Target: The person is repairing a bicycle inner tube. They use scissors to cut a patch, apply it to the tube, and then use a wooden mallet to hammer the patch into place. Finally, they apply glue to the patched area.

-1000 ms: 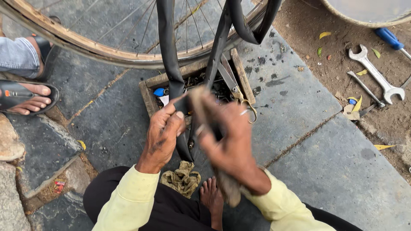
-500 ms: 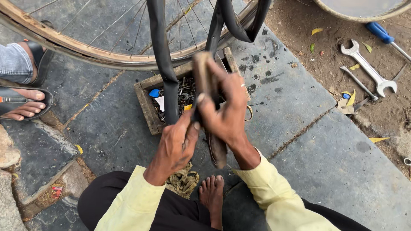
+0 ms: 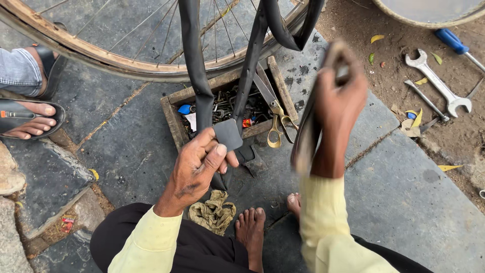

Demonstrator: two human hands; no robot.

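My left hand [image 3: 199, 167] pinches a small square black rubber patch [image 3: 228, 135] against the black inner tube [image 3: 197, 76] that hangs down from the bicycle wheel [image 3: 126, 63]. My right hand [image 3: 339, 101] is raised to the right, shut on a long flat strip [image 3: 306, 136] that hangs blurred below the hand. A low wooden tool box [image 3: 174, 121] with scissors [image 3: 275, 124] and small bits lies just beyond my hands.
A crumpled rag [image 3: 214, 212] and my bare feet [image 3: 250, 230] rest on the stone slabs. Another person's sandalled foot [image 3: 28, 119] is at left. Spanners [image 3: 439, 86] and a blue-handled screwdriver [image 3: 454, 43] lie on the dirt at right.
My right hand has pulled away from the tube to the right and upward with the strip. My left hand now holds the square patch on the tube by itself.
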